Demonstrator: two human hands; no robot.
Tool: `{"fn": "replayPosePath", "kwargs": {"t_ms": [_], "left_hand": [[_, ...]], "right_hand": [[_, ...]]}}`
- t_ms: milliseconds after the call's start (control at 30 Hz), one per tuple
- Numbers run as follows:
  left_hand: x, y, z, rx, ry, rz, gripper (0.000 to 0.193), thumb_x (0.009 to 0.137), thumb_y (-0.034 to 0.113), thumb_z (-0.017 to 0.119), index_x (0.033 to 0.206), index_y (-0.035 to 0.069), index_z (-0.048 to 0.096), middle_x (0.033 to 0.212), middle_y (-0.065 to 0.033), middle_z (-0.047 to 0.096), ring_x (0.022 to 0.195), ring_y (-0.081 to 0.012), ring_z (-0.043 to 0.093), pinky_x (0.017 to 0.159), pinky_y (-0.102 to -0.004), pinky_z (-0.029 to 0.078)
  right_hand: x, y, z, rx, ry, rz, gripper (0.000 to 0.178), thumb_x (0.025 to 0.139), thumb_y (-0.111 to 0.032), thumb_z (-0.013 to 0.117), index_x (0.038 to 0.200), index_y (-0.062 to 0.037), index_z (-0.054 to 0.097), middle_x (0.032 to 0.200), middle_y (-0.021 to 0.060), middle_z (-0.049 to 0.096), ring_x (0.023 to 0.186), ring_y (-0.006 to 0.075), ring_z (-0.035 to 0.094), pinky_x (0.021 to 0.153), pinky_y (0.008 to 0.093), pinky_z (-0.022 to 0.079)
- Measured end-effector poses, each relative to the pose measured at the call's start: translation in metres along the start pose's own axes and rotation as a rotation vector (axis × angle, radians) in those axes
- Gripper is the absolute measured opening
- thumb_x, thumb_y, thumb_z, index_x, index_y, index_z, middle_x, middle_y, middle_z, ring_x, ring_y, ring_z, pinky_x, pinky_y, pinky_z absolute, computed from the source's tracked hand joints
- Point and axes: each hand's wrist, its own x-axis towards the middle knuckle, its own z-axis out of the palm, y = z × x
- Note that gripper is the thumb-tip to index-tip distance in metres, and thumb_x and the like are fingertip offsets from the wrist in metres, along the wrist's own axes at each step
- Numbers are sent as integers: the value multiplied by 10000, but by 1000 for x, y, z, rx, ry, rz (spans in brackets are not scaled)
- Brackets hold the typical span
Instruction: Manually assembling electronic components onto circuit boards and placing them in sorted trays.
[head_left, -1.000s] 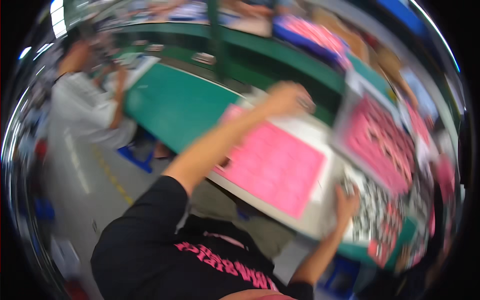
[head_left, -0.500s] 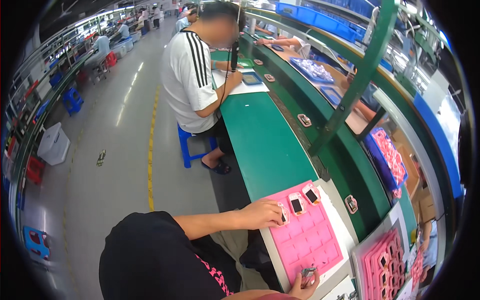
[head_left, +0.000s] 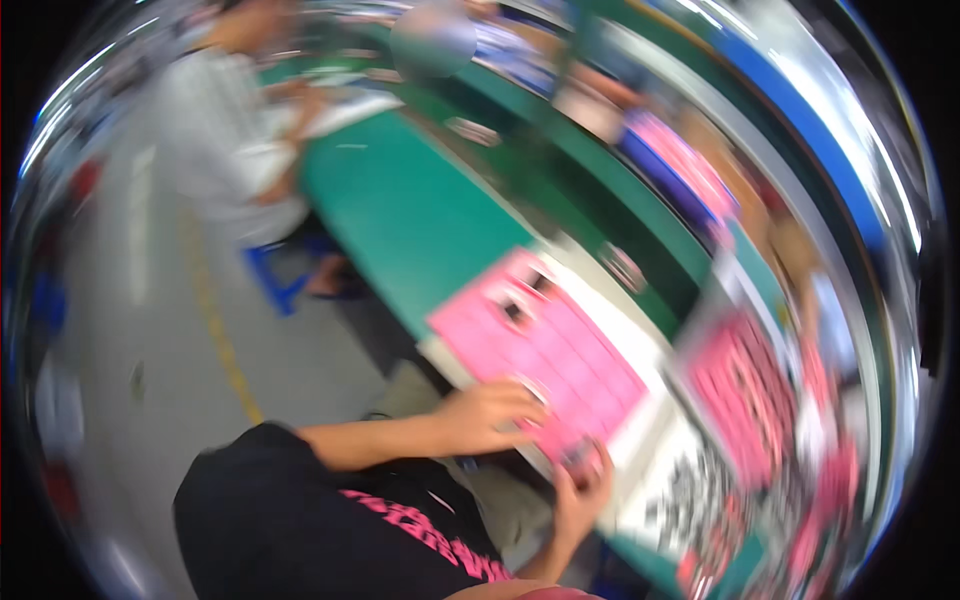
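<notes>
Motion blurs the picture. A pink compartment tray (head_left: pixel 592 368) lies before me, with two pink cases with dark screens in its far end: one case (head_left: pixel 514 311) and a second case (head_left: pixel 541 283). Over the tray's near left edge, my left hand (head_left: pixel 488 416) is closed on a pink-and-white case (head_left: pixel 534 388), mostly hidden by the fingers. At the near corner of the tray my right hand (head_left: pixel 580 500) grips a small dark-and-pink electronic piece (head_left: pixel 582 460) between thumb and fingers; its details are smeared. The two hands are apart, close to each other.
A green conveyor (head_left: pixel 560 190) runs along the far side, carrying a pink piece (head_left: pixel 622 267). To the right stand stacked pink trays (head_left: pixel 742 400) and scattered small dark parts (head_left: pixel 690 490). A person in white (head_left: pixel 225 140) sits at the green bench (head_left: pixel 400 205).
The view has swung, shifting the scene. My left hand has left the tray's far row with the case there, coming nearer my right hand. The right hand still holds its piece.
</notes>
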Motion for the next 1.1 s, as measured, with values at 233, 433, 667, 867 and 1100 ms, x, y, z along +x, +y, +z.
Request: {"fn": "replayPosePath", "kwargs": {"t_ms": [233, 433, 667, 867, 1100], "left_hand": [[-89, -34, 41, -1058, -195, -937, 627, 1202, 477, 329, 1613, 28, 482, 1401, -148, 664, 1179, -239, 668, 1025, -390, 531], [-77, -5, 48, -1131, -209, -992, 575, 1217, 407, 334, 1596, 1, 482, 1369, -152, 673, 1148, -214, 664, 986, -346, 541], [-86, -12, 41, -1042, -88, -1085, 466, 1191, 265, 459, 1541, -38, 516, 1419, -196, 658, 1206, -241, 672, 1025, -336, 551], [-62, 2, 39, -1020, -176, -1010, 485, 1178, 221, 436, 1568, -59, 503, 1351, -172, 704, 1080, -148, 663, 937, -232, 525], [-50, 3, 33, -1012, -203, -1015, 488, 1175, 205, 426, 1593, -38, 487, 1320, -156, 704, 1056, -139, 660, 893, -226, 528]], "right_hand": [[-15, 19, 22, -177, -357, -202, 792, 835, -226, 940, 1551, -133, 615, 980, 24, 816, 654, 111, 646, 612, 273, 523], [-35, 54, 38, -276, -199, -330, 781, 835, -231, 919, 1553, -165, 620, 987, 22, 809, 715, 169, 728, 653, 298, 555], [-29, 37, 41, -329, -245, -219, 788, 809, -268, 933, 1539, -196, 644, 865, -3, 762, 646, 151, 673, 605, 292, 523], [-29, 54, 55, -268, -129, -419, 790, 743, -152, 963, 1482, -78, 695, 711, -36, 659, 545, 78, 515, 516, 232, 418], [-18, 48, 59, -260, -99, -471, 765, 730, -160, 984, 1441, -56, 722, 633, -58, 539, 546, 65, 436, 519, 220, 383]]}}
